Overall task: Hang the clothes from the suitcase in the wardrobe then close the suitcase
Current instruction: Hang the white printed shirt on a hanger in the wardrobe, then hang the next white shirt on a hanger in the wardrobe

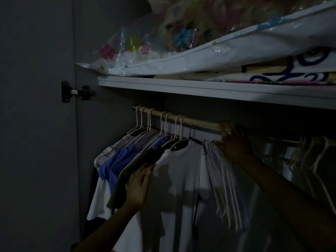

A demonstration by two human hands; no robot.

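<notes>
Left grip (139, 186) flat against dark garment (127, 180) | right grip (231, 140) clasping rail (190, 120)

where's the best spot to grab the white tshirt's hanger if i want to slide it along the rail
Probably the hook neck just under the rail, reached from the front: the white t-shirt faces outward and its hanger hook stands exposed above the collar.

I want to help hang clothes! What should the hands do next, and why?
Probably the right hand lets the striped garment settle on the rail, since it is up there already while the left hand pushes the hung clothes aside.
</notes>
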